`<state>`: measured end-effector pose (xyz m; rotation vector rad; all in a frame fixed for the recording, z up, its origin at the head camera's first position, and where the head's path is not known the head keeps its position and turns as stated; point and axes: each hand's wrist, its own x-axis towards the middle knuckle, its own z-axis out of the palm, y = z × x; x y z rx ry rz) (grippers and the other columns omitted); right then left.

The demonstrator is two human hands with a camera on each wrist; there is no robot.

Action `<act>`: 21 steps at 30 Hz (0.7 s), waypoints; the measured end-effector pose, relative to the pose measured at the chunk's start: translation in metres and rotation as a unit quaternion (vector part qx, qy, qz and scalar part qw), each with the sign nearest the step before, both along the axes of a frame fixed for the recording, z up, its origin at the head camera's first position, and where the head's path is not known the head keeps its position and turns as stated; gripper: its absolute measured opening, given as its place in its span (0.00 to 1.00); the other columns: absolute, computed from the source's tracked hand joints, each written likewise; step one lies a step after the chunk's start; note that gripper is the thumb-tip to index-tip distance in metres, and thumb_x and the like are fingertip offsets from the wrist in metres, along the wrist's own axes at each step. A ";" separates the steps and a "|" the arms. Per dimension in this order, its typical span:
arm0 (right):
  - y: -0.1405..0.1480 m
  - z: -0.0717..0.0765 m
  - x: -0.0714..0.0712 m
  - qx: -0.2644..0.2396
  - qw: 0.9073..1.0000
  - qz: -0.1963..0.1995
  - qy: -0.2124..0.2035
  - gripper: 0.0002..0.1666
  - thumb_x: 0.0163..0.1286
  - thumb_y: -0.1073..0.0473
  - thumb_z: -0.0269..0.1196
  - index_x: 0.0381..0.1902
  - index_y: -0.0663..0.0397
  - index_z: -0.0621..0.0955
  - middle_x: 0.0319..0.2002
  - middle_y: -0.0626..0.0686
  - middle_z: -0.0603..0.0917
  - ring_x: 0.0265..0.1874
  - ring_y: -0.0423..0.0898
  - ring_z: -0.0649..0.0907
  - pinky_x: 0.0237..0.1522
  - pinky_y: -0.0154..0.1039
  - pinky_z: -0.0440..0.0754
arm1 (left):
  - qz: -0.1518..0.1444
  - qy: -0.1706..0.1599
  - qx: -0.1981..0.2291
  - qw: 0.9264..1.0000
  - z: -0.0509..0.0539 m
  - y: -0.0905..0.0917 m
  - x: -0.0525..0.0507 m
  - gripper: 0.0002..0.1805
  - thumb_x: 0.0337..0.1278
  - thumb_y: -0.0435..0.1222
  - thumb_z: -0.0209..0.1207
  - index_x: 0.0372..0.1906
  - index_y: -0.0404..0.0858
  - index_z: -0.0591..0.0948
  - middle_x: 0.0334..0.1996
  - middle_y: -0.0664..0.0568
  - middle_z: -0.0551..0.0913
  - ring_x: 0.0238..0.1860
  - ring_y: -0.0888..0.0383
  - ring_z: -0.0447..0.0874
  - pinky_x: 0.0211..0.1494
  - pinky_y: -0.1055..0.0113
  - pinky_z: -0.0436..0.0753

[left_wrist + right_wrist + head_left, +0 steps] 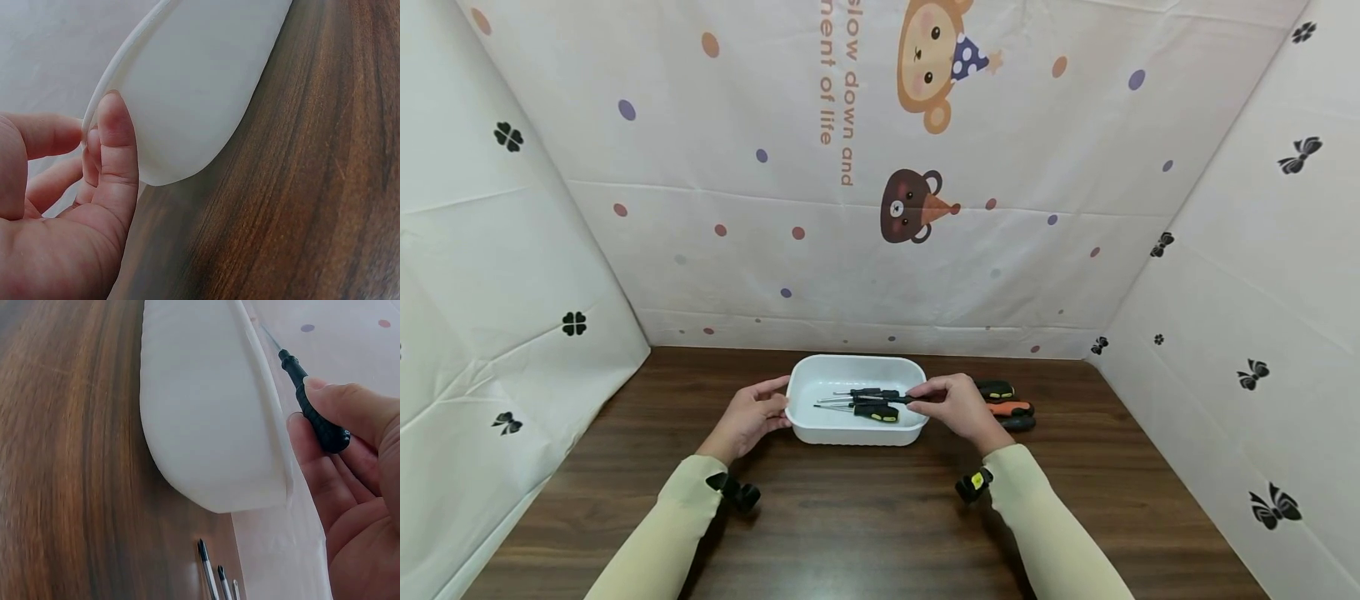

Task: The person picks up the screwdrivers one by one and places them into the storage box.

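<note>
A white plastic tray (850,436) stands on the table. My left hand (752,419) holds its left end, with the thumb (117,144) on the outer wall and a finger at the rim in the left wrist view. With thumb and fingers, my right hand (957,408) pinches the black handle of a small screwdriver (312,412) over the tray's right side. Its thin shaft points away from the hand. Inside the tray lie several more small screwdrivers, one with a black and yellow handle (877,412). In the head view they overlap, so the exact number is unclear.
Right of the tray, partly behind my right hand, lie larger screwdrivers with a black and yellow handle (996,390), an orange and black handle (1011,408) and a black handle (1018,424). Patterned white cloth (850,275) encloses the wooden table (850,517) at back and sides.
</note>
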<state>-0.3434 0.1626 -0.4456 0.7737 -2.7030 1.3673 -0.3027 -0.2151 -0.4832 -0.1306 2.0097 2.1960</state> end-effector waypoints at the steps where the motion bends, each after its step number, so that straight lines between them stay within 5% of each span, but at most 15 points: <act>1: -0.001 0.000 0.000 0.002 1.000 0.002 0.001 0.11 0.60 0.54 0.77 0.41 0.46 0.92 0.42 0.47 0.92 0.38 0.40 0.87 0.39 0.32 0.87 | 0.001 -0.001 0.000 1.000 0.000 0.000 0.000 0.31 0.71 0.27 0.54 0.77 0.35 0.66 0.43 0.44 0.85 0.30 0.60 0.83 0.39 0.69 0.88; 21: -0.024 -0.002 0.000 0.034 0.999 0.017 -0.005 0.10 0.60 0.55 0.77 0.40 0.50 0.92 0.41 0.48 0.91 0.35 0.38 0.85 0.37 0.31 0.85 | 0.002 -0.004 -0.003 1.000 0.000 0.000 -0.002 0.31 0.72 0.27 0.55 0.77 0.34 0.66 0.43 0.45 0.85 0.32 0.59 0.83 0.40 0.68 0.88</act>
